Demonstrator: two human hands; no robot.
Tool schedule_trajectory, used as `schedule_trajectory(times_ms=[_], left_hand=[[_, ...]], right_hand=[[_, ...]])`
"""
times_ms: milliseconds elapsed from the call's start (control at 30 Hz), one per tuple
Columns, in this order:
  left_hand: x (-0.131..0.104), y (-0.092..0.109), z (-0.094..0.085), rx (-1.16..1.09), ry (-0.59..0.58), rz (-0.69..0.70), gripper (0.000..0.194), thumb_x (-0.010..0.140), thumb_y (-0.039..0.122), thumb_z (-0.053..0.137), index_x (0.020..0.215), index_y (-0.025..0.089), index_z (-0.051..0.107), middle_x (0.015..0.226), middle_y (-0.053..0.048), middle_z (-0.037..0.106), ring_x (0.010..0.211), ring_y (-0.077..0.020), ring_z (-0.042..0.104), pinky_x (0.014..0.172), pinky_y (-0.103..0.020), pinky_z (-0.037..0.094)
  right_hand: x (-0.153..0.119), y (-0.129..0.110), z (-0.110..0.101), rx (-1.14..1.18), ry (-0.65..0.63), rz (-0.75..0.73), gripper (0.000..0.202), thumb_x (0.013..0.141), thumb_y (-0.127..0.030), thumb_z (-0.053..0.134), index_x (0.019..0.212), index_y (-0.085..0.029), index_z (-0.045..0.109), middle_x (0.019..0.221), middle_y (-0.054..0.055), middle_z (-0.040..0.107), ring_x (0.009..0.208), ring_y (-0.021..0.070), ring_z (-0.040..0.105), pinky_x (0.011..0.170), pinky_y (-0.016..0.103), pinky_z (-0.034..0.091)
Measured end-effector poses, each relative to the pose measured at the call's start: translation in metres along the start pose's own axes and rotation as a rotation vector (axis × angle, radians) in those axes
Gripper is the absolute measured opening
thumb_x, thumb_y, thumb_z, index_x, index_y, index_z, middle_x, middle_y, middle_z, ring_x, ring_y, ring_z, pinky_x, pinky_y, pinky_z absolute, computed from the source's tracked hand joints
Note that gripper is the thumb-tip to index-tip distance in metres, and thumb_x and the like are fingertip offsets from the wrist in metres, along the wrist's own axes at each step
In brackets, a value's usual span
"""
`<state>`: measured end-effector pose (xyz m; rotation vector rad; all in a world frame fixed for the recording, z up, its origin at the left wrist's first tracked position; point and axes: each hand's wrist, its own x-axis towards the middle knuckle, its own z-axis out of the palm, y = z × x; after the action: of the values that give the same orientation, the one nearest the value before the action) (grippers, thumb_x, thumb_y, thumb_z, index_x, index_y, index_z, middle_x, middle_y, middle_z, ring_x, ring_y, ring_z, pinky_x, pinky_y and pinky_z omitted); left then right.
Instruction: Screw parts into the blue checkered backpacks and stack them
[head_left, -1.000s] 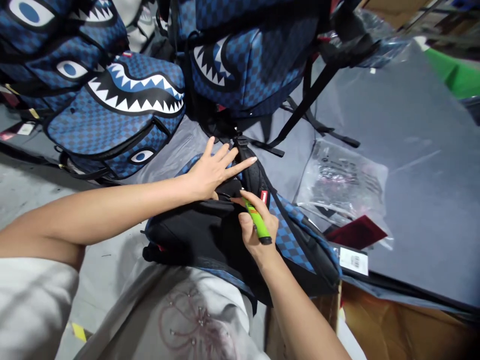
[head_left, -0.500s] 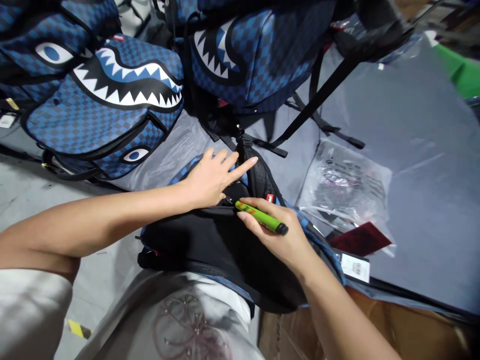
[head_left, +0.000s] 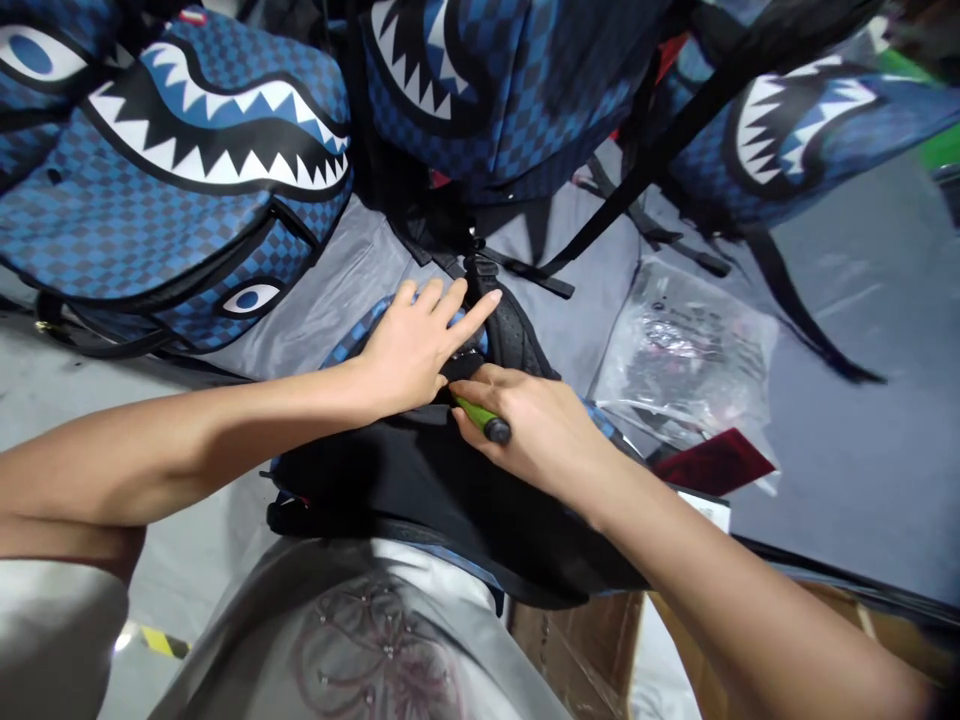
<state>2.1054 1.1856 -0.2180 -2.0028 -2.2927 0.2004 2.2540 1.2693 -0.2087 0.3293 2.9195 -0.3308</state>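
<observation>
A dark backpack (head_left: 420,470) with blue checkered parts lies at the table's near edge, its black side up. My left hand (head_left: 416,345) rests on its upper part, fingers spread and the thumb pointing down to the bag. Gripped in my right hand (head_left: 529,415) is a green marker pen (head_left: 484,418) with a black end. Its tip points at the bag beside my left thumb, hidden by my fingers. A black padded strap (head_left: 517,325) runs up just beyond both hands.
Blue checkered backpacks with shark mouths stand at the left (head_left: 202,230) and back (head_left: 517,110). Another checkered shark bag (head_left: 810,140) is at the back right, its strap hanging down. Right of my hands lie a clear plastic bag (head_left: 690,345) and a dark red card (head_left: 716,462).
My right hand has moved up and left, closer to my left hand, covering more of the marker pen. Another shark bag now appears at the back right. My left hand stays spread.
</observation>
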Motion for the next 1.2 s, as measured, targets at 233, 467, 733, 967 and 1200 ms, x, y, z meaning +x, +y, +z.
schedule_trajectory(times_ms=[233, 467, 733, 967, 1200], left_hand=[[0.002, 0.0, 0.001, -0.012, -0.012, 0.019, 0.099, 0.086, 0.039, 0.066, 0.16, 0.015, 0.006, 0.162, -0.021, 0.022, 0.147, -0.0387, 0.026, 0.115, -0.054, 0.026], [0.012, -0.001, 0.012, -0.002, 0.059, 0.121, 0.107, 0.083, 0.035, 0.068, 0.159, 0.028, -0.008, 0.167, -0.014, 0.013, 0.151, -0.0386, 0.018, 0.118, -0.061, 0.019], [0.013, 0.003, 0.013, -0.039, 0.047, 0.067, 0.098, 0.087, 0.029, 0.063, 0.161, 0.023, 0.0, 0.165, -0.016, 0.017, 0.146, -0.0374, 0.031, 0.114, -0.051, 0.031], [0.013, 0.003, 0.01, -0.07, -0.006, 0.036, 0.096, 0.087, 0.035, 0.062, 0.161, 0.023, 0.001, 0.167, -0.013, 0.014, 0.146, -0.0357, 0.03, 0.113, -0.049, 0.031], [0.014, 0.003, 0.011, -0.154, -0.023, 0.019, 0.1, 0.085, 0.039, 0.063, 0.161, 0.026, -0.002, 0.167, -0.01, 0.011, 0.148, -0.0379, 0.024, 0.116, -0.053, 0.027]], right_hand=[[-0.015, 0.007, 0.019, 0.065, 0.171, -0.01, 0.03, 0.096, -0.029, 0.053, 0.12, -0.019, 0.069, 0.105, 0.006, 0.069, 0.083, 0.0182, 0.068, 0.065, 0.028, 0.052], [-0.011, 0.011, 0.02, 0.141, 0.192, -0.006, 0.028, 0.095, -0.029, 0.055, 0.118, -0.02, 0.069, 0.105, 0.007, 0.069, 0.084, 0.0191, 0.069, 0.068, 0.03, 0.056], [-0.009, 0.021, 0.01, 0.322, 0.08, -0.061, 0.028, 0.094, -0.026, 0.053, 0.118, -0.022, 0.068, 0.112, 0.007, 0.07, 0.094, 0.0198, 0.07, 0.079, 0.031, 0.058], [-0.002, 0.016, 0.001, 0.263, 0.08, -0.002, 0.015, 0.09, -0.025, 0.059, 0.103, -0.022, 0.066, 0.097, 0.003, 0.075, 0.085, 0.0196, 0.072, 0.069, 0.028, 0.053], [-0.003, 0.02, -0.005, 0.199, -0.009, -0.046, 0.027, 0.09, -0.02, 0.061, 0.114, -0.026, 0.07, 0.108, 0.002, 0.077, 0.092, 0.0221, 0.074, 0.076, 0.031, 0.057]])
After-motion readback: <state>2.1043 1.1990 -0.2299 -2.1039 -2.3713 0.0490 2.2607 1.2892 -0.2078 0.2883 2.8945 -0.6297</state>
